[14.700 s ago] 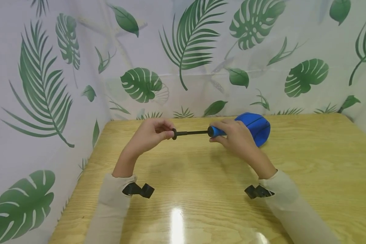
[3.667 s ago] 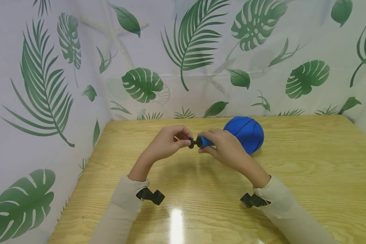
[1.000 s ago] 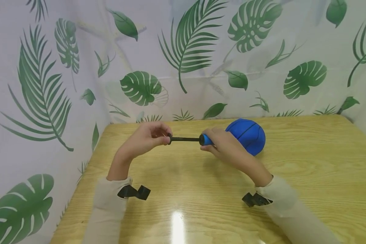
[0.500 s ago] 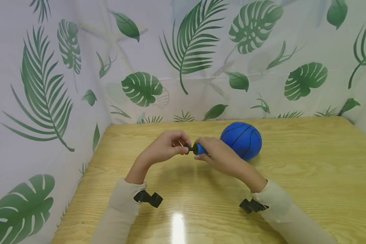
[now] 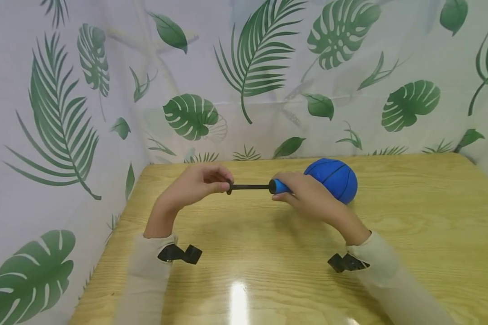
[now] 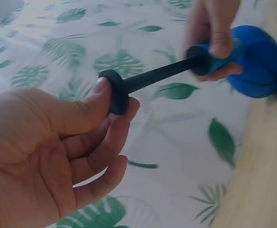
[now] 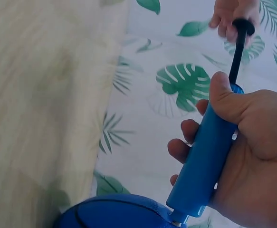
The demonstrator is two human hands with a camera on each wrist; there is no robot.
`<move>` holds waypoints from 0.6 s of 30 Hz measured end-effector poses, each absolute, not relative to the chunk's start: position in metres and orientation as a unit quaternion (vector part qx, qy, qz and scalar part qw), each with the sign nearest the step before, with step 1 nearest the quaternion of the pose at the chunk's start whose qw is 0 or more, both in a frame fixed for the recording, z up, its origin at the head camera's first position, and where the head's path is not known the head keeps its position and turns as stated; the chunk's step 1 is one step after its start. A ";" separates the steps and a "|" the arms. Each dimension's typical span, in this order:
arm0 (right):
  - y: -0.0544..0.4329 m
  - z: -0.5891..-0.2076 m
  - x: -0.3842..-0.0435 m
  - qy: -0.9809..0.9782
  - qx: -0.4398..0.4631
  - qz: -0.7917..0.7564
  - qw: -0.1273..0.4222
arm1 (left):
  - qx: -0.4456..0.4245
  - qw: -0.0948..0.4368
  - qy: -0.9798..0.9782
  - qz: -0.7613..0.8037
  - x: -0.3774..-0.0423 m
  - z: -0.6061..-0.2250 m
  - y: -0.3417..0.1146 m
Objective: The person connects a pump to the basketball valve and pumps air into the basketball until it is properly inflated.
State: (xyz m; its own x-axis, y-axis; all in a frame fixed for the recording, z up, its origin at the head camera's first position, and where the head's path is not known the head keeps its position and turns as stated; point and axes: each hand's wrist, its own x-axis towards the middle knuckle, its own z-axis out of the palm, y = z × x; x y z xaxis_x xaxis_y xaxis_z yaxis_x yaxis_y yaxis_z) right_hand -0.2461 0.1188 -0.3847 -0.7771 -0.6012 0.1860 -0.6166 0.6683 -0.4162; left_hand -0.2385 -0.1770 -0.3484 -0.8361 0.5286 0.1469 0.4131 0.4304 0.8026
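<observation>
Left hand (image 5: 189,186), pinching black handle (image 6: 118,92); black rod (image 5: 250,187), extended between hands; right hand (image 5: 313,197), wrapped round blue pump barrel (image 7: 205,159); blue ball (image 5: 336,180), just beyond right hand, at barrel's end. Step, seemingly: pumping; next calls for a straight inward push.

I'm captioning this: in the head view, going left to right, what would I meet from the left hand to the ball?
Left hand, black handle, black rod, blue pump barrel, blue ball.
</observation>
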 end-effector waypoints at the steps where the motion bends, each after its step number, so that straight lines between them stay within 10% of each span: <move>1: 0.121 -0.383 -0.248 -0.914 0.331 0.233 0.017 | 0.278 0.054 0.845 0.454 -0.237 -0.345 -0.181; 18: 0.129 -0.380 -0.249 -0.927 0.314 0.195 0.062 | 0.324 0.094 0.788 0.515 -0.242 -0.355 -0.174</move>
State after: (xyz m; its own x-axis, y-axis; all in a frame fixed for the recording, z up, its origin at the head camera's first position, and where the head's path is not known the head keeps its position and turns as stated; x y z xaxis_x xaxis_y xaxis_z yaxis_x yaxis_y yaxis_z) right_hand -0.2491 0.1291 -0.3800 -0.7950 -0.5585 0.2368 -0.6065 0.7269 -0.3221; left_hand -0.2416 -0.1745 -0.3549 -0.7722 0.6076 0.1858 0.4144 0.2600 0.8721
